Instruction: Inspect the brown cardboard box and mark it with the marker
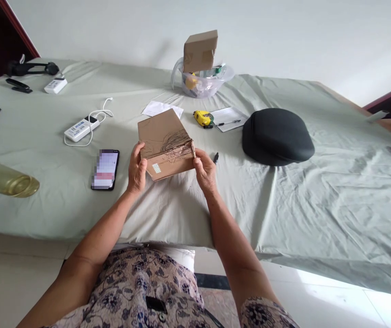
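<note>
Between my two hands, above the cloth, is a brown cardboard box held at a tilt. Dark scribbled lines run over its surface, its right corner is torn and crumpled, and a small pale label shows low on the near side. My left hand grips the left edge, thumb on the near face. My right hand grips the torn right corner, thumb in front. The other fingers are partly hidden behind the box. Just right of my right hand lies a black pen or marker.
On the green cloth lie a phone, a power strip, a yellow bottle, a tape measure, paper with a pen and a black case. Behind, a clear plastic basket holds another cardboard box.
</note>
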`<state>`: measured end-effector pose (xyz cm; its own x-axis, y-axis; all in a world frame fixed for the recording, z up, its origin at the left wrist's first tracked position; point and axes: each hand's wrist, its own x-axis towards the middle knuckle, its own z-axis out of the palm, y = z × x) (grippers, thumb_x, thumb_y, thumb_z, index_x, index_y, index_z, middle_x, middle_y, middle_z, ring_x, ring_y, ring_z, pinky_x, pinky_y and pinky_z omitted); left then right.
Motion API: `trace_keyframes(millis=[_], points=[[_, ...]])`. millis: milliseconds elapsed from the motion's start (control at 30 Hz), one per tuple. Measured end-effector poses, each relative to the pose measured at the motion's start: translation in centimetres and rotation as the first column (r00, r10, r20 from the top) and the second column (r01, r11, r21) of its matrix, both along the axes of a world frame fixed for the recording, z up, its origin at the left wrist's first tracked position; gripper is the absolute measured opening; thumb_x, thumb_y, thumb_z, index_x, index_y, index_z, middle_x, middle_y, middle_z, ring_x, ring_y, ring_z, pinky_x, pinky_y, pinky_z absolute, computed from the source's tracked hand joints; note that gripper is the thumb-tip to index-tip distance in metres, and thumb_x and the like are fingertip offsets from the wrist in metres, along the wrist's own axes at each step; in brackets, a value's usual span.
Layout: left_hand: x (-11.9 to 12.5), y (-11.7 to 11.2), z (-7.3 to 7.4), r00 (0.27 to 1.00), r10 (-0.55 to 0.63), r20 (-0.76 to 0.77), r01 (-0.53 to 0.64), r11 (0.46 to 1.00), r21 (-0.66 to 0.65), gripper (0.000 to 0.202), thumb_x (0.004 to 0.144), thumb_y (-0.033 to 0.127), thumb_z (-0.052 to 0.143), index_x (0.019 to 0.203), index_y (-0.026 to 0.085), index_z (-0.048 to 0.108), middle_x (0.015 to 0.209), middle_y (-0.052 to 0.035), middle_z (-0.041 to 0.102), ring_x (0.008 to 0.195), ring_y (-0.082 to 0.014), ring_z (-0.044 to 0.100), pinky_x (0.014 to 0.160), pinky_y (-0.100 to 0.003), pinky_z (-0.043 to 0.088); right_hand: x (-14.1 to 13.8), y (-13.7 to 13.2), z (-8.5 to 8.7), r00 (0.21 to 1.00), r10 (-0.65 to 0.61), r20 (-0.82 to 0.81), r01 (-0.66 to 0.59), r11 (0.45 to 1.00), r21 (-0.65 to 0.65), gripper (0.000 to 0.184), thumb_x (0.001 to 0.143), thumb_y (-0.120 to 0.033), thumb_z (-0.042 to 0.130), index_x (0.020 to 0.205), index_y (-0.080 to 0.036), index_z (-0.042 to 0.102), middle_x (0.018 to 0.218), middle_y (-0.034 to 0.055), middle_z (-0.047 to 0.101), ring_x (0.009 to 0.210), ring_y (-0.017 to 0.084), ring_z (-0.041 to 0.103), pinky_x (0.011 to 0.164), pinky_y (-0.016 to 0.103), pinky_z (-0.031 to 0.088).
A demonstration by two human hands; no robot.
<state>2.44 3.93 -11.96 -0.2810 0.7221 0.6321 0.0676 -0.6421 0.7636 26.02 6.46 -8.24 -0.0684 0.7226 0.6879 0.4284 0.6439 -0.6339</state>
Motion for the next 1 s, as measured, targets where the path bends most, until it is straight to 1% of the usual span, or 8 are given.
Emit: trace_keyframes(millis=[100,267,400,500,667,767,867,1000], points=[[-0.2,0.0,0.2,0.999,0.014,0.048,-0.015,1.000,0.013,0.072,0.097,0.078,0.037,0.140,0.023,0.053,0.145,-0.0142,0.060,0.138,-0.0292,0.057,0.120,-0.043,0.044,-0.1,-0.3,0.2,0.999,0.006,0.038,-0.007,1.000,0.017,0.061,0.095,-0.073,0.050,0.118,-0.022,0.072,0.119,0.0112,0.076,0.106,0.025,0.072,0.094,0.043,0.058],[0.0,0.8,-0.4,0.994,-0.005,0.105,0.006,1.000,-0.008,0.073,0.098,0.079,0.031,0.143,0.026,0.051,0.146,-0.0124,0.058,0.139,-0.0268,0.057,0.118,-0.041,0.046,-0.1,-0.2,-0.4,0.999,0.005,0.050,-0.010,0.996,0.094,0.063,0.096,-0.073,0.046,0.127,-0.023,0.068,0.129,0.0140,0.071,0.115,0.027,0.069,0.094,0.044,0.058],[0.4,1.2,-0.8,0.987,-0.073,0.144,0.080,0.996,-0.049,0.078,0.096,0.084,0.024,0.146,0.028,0.046,0.147,-0.0116,0.058,0.138,-0.0256,0.059,0.117,-0.042,0.049,-0.4,0.1,-1.2,1.000,-0.013,-0.004,0.013,0.986,0.166,0.079,0.092,-0.080,0.044,0.151,-0.026,0.046,0.134,0.0158,0.066,0.109,0.025,0.070,0.090,0.042,0.059],[0.9,1.0,-0.7,0.968,-0.144,0.207,0.164,0.983,-0.080,0.080,0.094,0.085,0.024,0.148,0.030,0.043,0.151,-0.0119,0.057,0.141,-0.0256,0.058,0.115,-0.043,0.051,-0.7,0.0,-1.5,0.998,-0.058,0.016,0.052,0.963,0.265,0.084,0.092,-0.079,0.045,0.159,-0.029,0.032,0.136,0.0155,0.062,0.113,0.026,0.068,0.093,0.044,0.059],[1.6,0.6,-0.4,0.894,-0.249,0.371,0.299,0.951,-0.082,0.076,0.095,0.083,0.035,0.148,0.030,0.045,0.149,-0.0124,0.060,0.137,-0.0275,0.062,0.106,-0.045,0.057,-1.5,-0.7,-1.2,0.962,-0.199,0.190,0.087,0.875,0.476,0.084,0.090,-0.075,0.057,0.156,-0.028,0.037,0.147,0.0178,0.054,0.139,0.035,0.053,0.116,0.062,0.045],[1.7,0.5,-0.1,0.874,-0.245,0.420,0.324,0.937,-0.128,0.085,0.090,0.089,0.035,0.148,0.028,0.047,0.150,-0.0136,0.060,0.140,-0.0287,0.060,0.106,-0.045,0.058,-2.2,-1.2,-1.2,0.927,-0.273,0.259,0.122,0.869,0.480,0.098,0.084,-0.079,0.063,0.159,-0.026,0.027,0.151,0.0212,0.050,0.144,0.038,0.049,0.119,0.067,0.041],[1.7,0.4,-0.1,0.846,-0.295,0.443,0.410,0.893,-0.187,0.094,0.087,0.094,0.030,0.152,0.027,0.044,0.158,-0.0152,0.053,0.145,-0.0299,0.055,0.105,-0.045,0.059,-2.9,-1.6,-1.5,0.902,-0.312,0.297,0.167,0.888,0.428,0.113,0.077,-0.082,0.067,0.160,-0.023,0.020,0.159,0.0252,0.040,0.150,0.043,0.043,0.119,0.069,0.040],[2.0,0.2,-0.2,0.738,-0.372,0.563,0.534,0.832,-0.149,0.088,0.089,0.088,0.041,0.153,0.027,0.046,0.161,-0.0138,0.050,0.146,-0.0325,0.053,0.103,-0.047,0.060,-3.4,-1.7,-1.7,0.872,-0.383,0.306,0.208,0.854,0.477,0.122,0.075,-0.089,0.062,0.163,-0.022,0.012,0.164,0.0276,0.031,0.154,0.045,0.036,0.116,0.070,0.041]])
